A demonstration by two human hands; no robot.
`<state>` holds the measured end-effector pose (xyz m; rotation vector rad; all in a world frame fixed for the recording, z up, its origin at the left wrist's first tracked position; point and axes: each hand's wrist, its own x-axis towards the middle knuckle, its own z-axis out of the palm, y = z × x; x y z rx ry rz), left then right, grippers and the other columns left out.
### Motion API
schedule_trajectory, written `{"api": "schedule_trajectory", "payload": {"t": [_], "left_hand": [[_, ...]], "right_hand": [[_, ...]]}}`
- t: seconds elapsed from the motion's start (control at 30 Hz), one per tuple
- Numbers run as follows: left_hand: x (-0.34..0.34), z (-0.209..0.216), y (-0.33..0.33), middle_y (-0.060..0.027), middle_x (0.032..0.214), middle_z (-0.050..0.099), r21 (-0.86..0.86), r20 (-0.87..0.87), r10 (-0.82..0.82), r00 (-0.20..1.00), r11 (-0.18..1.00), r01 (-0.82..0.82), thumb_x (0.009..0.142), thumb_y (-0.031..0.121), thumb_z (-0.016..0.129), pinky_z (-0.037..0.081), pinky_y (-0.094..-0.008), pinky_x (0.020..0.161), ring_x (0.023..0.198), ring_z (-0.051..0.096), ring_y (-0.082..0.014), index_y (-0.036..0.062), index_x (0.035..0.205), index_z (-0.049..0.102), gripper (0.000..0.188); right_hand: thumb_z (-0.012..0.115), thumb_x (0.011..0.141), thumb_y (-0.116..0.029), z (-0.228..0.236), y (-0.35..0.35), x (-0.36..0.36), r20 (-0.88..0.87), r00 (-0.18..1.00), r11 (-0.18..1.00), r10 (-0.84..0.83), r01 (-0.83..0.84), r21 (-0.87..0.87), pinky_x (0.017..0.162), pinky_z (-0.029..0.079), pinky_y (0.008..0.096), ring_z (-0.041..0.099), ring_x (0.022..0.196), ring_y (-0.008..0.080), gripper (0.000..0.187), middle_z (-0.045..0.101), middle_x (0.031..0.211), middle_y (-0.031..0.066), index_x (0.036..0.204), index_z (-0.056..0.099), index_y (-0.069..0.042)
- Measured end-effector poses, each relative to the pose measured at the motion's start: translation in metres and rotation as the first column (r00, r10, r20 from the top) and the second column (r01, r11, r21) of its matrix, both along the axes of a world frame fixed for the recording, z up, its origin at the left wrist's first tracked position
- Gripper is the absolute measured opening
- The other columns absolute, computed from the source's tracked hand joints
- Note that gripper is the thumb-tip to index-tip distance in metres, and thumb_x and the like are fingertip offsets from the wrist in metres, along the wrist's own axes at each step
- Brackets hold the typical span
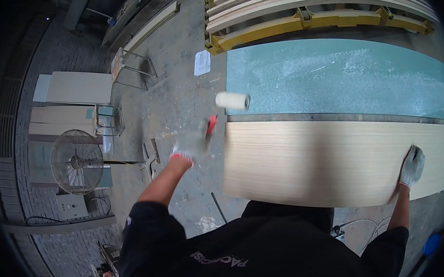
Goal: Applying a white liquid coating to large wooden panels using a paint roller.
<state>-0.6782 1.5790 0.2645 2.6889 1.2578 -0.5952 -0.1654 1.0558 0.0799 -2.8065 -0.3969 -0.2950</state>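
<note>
My left hand (191,142), in a pale glove and a little smeared by motion, is closed around the red handle of a paint roller (232,100). The roller's white sleeve hangs over the left edge of a teal board (339,77) that carries streaky white patches; whether it touches the board I cannot tell. A pale wood-grain panel (282,158) lies nearer to me, with a narrow gap between it and the teal board. On the right part of this panel rests my right hand (413,166), gloved too, fingers stretched forward and nothing seen in it.
Beyond the teal board, long pale boards (313,11) are stacked by a yellow metal frame (302,23). At left stand a round caged fan (77,162) and a small metal-legged stand (131,68). A paper sheet (202,63) lies on the concrete floor (178,99).
</note>
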Motion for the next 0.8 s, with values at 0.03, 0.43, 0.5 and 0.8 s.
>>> {"api": "schedule_trajectory", "payload": {"t": [0.03,0.43,0.5,0.8], "left_hand": [[-0.015,0.002,-0.018,-0.0306,0.108,0.067,0.048,0.043,-0.051,0.998,0.998,0.049,0.098,0.028,0.057,0.050,-0.0577,0.082,0.096,0.065,-0.0511,0.0088,0.134,0.047,0.042],[-0.026,-0.022,-0.066,-0.0302,0.107,0.068,0.139,0.381,-0.071,0.922,0.990,0.019,0.100,0.032,0.053,0.049,-0.0597,0.081,0.097,0.064,-0.0521,0.0057,0.127,0.051,0.038],[0.007,-0.008,-0.060,-0.0298,0.108,0.068,0.062,0.244,0.088,0.966,0.992,-0.106,0.100,0.032,0.053,0.049,-0.0590,0.082,0.098,0.064,-0.0513,0.0061,0.128,0.051,0.038],[-0.023,0.009,0.056,-0.0261,0.106,0.070,0.120,-0.051,-0.070,0.996,0.990,0.076,0.097,0.037,0.060,0.051,-0.0547,0.081,0.096,0.068,-0.0461,0.0125,0.141,0.049,0.052]], "right_hand": [[0.053,0.105,-0.036,0.002,0.002,-0.002,-0.004,1.000,1.000,-0.008,0.008,0.001,0.084,0.053,0.0437,0.067,0.096,0.0368,0.036,0.070,0.105,0.0178,0.109,0.069,-0.004],[0.054,0.105,-0.034,0.007,0.012,-0.006,0.019,1.000,1.000,-0.003,0.002,0.028,0.082,0.053,0.0432,0.067,0.092,0.0354,0.034,0.070,0.101,0.0167,0.109,0.069,-0.004],[0.055,0.104,-0.032,0.011,0.013,-0.006,0.056,0.998,1.000,0.022,-0.023,0.015,0.082,0.053,0.0426,0.067,0.092,0.0346,0.032,0.070,0.101,0.0167,0.109,0.069,-0.004],[0.054,0.104,-0.031,0.002,0.008,-0.005,0.058,0.998,0.999,0.020,-0.022,0.038,0.083,0.052,0.0427,0.066,0.095,0.0348,0.030,0.070,0.103,0.0164,0.108,0.068,-0.005]]}}
